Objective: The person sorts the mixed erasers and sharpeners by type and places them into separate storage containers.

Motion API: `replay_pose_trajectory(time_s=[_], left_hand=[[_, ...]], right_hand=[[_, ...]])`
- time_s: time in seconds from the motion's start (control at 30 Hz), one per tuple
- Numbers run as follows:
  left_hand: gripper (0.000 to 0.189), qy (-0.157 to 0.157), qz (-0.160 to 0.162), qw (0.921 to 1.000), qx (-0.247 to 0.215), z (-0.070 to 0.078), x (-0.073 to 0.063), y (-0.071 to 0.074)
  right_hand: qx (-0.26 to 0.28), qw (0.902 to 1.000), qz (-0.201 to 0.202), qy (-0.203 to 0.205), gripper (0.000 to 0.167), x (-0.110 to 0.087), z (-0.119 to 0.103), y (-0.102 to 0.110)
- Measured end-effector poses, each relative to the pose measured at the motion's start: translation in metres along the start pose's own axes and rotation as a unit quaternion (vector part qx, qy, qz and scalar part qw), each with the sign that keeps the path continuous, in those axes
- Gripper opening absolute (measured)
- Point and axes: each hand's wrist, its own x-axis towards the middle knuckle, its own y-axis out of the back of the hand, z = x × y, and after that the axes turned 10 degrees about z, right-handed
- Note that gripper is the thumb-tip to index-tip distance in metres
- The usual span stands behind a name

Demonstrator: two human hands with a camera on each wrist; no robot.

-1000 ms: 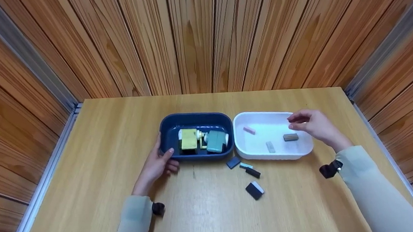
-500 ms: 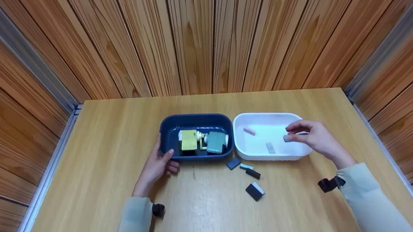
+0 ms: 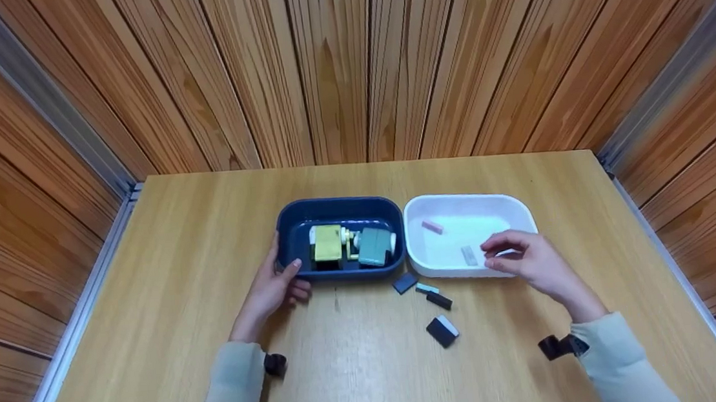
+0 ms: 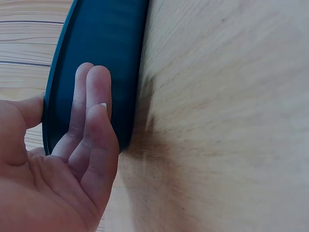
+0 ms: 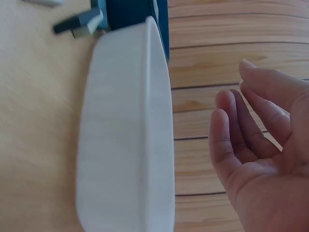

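Observation:
My left hand (image 3: 269,285) holds the left end of a navy blue tray (image 3: 339,204), thumb over the rim and fingers along the outer wall. Inside sit a yellow boxy thing (image 3: 327,242) and a teal one (image 3: 375,245) with knobs, resembling crank pencil sharpeners. My right hand (image 3: 532,263) is above the front right of a white tray (image 3: 425,266), thumb and forefinger tips close together. Whether the grey-brown block is between them or under the hand is hidden. Left of those fingertips lies a pale grey bar (image 3: 469,255); a pink stick (image 3: 432,227) is farther left.
On the wooden table (image 3: 346,357), before the trays, lie a blue block (image 3: 405,282), a light blue strip (image 3: 427,287), a black stick (image 3: 438,300) and a black-and-white block (image 3: 442,331), all eraser-like. A wood-panelled wall (image 3: 333,67) stands behind.
My right hand came down to the grey-brown block, touched it, then moved left and towards the front of the white tray. That block is now out of sight. My left hand stayed put.

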Motion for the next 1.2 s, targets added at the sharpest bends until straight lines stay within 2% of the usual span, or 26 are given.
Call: replay_pose_trajectory(time_s=[0.3, 0.47, 0.7, 0.97, 1.1, 1.2], left_hand=[[0.071, 0.003, 0.002, 1.0000, -0.002, 0.000, 0.000, -0.001], [0.071, -0.002, 0.004, 1.0000, 0.000, 0.001, 0.000, -0.002], [0.071, 0.005, 0.005, 1.0000, 0.004, 0.001, -0.001, -0.001], [0.070, 0.000, 0.000, 1.0000, -0.001, 0.002, -0.001, -0.002], [0.071, -0.004, -0.002, 1.0000, 0.001, 0.001, -0.001, -0.001], [0.071, -0.001, -0.001, 1.0000, 0.002, 0.001, -0.001, -0.001]], right_hand=[[0.026, 0.9987, -0.022, 0.037, 0.027, -0.021, 0.013, -0.028], [0.025, 0.9987, -0.033, 0.031, 0.025, -0.030, 0.018, -0.041], [0.038, 0.9976, -0.058, 0.001, 0.030, -0.039, 0.024, -0.061], [0.033, 0.9965, -0.077, -0.003, 0.026, -0.045, 0.037, -0.076], [0.019, 0.9961, -0.086, 0.002, 0.026, -0.048, 0.028, -0.081], [0.001, 0.9958, -0.090, 0.017, 0.026, -0.049, 0.029, -0.086]])
